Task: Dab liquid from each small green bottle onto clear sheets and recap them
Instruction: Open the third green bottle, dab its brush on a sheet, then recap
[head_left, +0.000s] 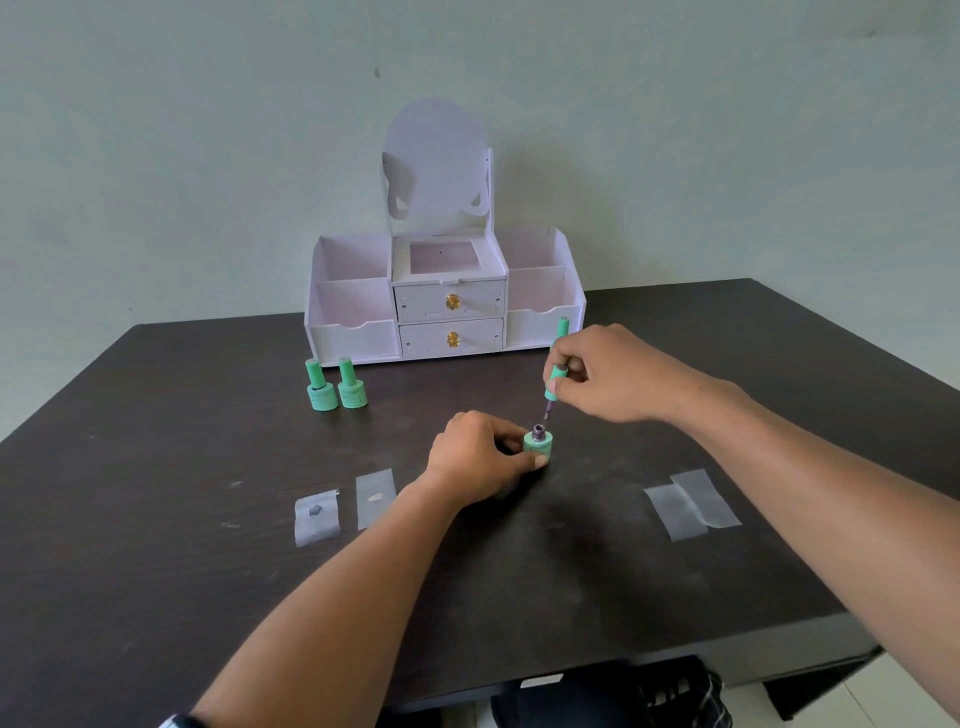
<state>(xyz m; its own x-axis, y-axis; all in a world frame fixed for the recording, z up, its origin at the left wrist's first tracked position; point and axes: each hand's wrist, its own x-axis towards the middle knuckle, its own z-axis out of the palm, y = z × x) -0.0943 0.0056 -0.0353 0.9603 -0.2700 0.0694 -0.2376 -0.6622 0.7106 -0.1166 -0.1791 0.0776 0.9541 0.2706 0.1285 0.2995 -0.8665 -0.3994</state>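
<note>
At frame centre, the left hand (483, 457) curled its fingers (511, 428) round the open bottle (538, 444) on the table (156, 519); just above, the right hand (608, 376) pinched the brush cap (556, 384). Dabbed sheets (317, 514) lay lower left.

- The single view comes from a camera on the person's head, above the near edge of the dark table (156, 571), and it faces forward and down.
- It is close to the work: the left hand (480, 457) and the right hand (608, 374) are around the middle of the frame.
- At the far side it reaches the white organizer (447, 301) and the wall (156, 130) behind it.
- The wide angle takes in both far corners of the table.
</note>
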